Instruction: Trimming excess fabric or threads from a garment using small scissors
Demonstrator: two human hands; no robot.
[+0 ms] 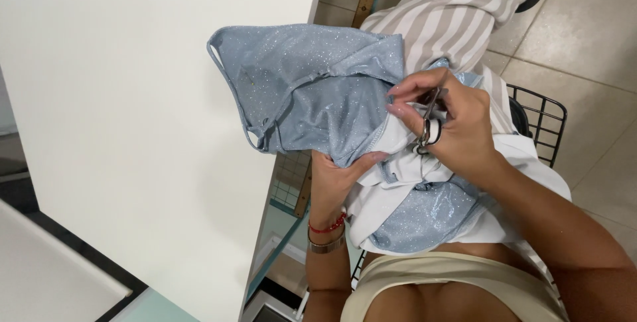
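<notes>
White tabletop [133, 129] fills the left side, with tiled floor [597, 30] at the right. Seen from above, a person holds a sparkly pale blue garment [312, 90] over their lap, partly resting on the table edge. Their left hand [335, 179] reaches up from below, fingers pinching the fabric's white lining [391, 189]. Their right hand [444, 120], arm bent in from the right, grips small metal scissors [428, 126] pointed into the cloth.

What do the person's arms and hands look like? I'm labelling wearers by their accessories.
Both forearms are bare, without sleeves. The left hand has a red bead bracelet and a silver bangle at the wrist. The right hand has long, pale pink nails.
</notes>
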